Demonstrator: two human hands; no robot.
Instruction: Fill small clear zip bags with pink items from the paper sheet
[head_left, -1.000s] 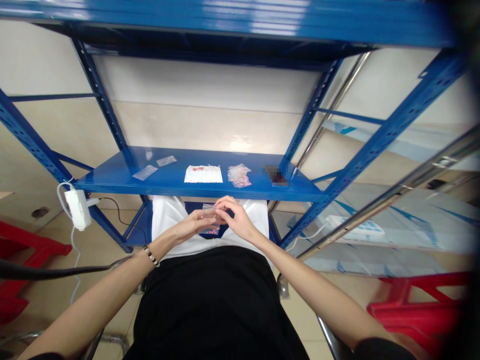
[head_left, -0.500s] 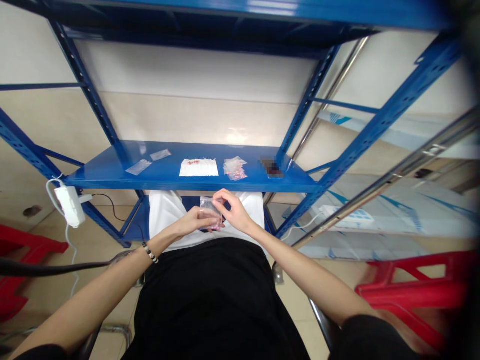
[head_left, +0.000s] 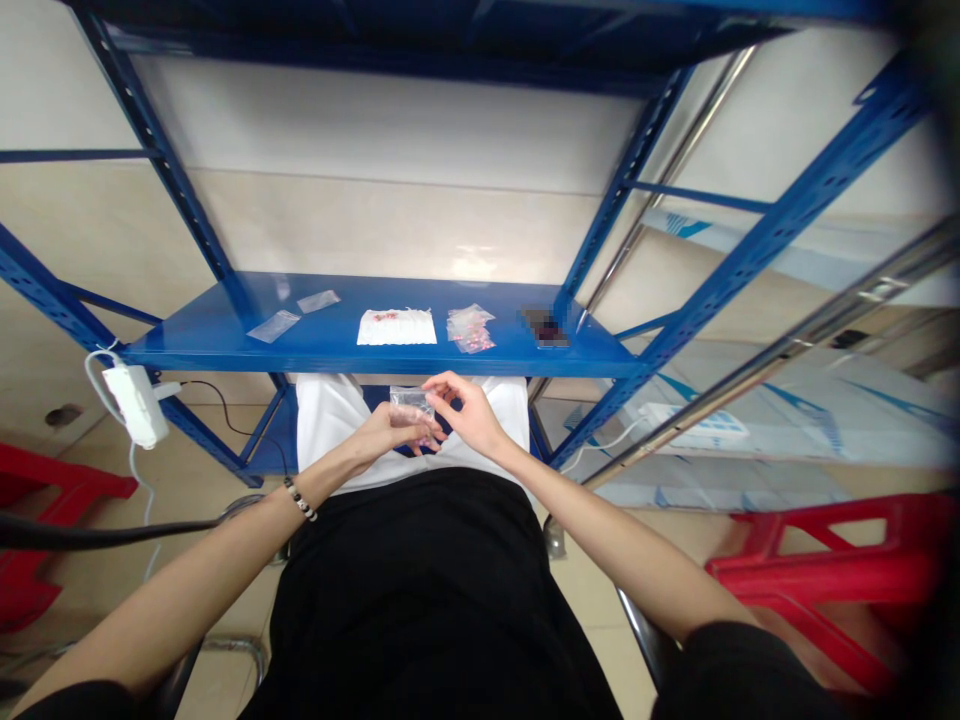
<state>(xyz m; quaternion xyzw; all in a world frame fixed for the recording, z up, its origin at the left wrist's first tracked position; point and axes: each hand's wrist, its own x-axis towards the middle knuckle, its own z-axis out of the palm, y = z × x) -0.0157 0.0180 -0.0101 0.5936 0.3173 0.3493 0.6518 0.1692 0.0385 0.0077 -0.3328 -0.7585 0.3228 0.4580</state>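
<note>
Over my lap, a small clear plastic bag [head_left: 409,398] is held between both hands. My left hand [head_left: 388,434] grips its lower part, thumb across the front and fingers behind; something pinkish shows low in it. With thumb and index finger together, my right hand [head_left: 469,415] pinches the bag's upper right edge. On the blue shelf just ahead lies a white pouch or cloth [head_left: 396,328] with small red pieces on top. To its right is a pile of clear bags [head_left: 471,330] with pink and red contents.
Two flat clear bags [head_left: 274,326] lie on the left of the blue shelf [head_left: 202,345], and a blurred-out phone-like object [head_left: 547,328] on its right. A white power strip [head_left: 136,405] hangs at the left post. Red stools [head_left: 817,580] stand either side.
The bag has tilted and shifted slightly left and up in my hands. My right fingers stay at its top edge. The camera view has moved a little.
</note>
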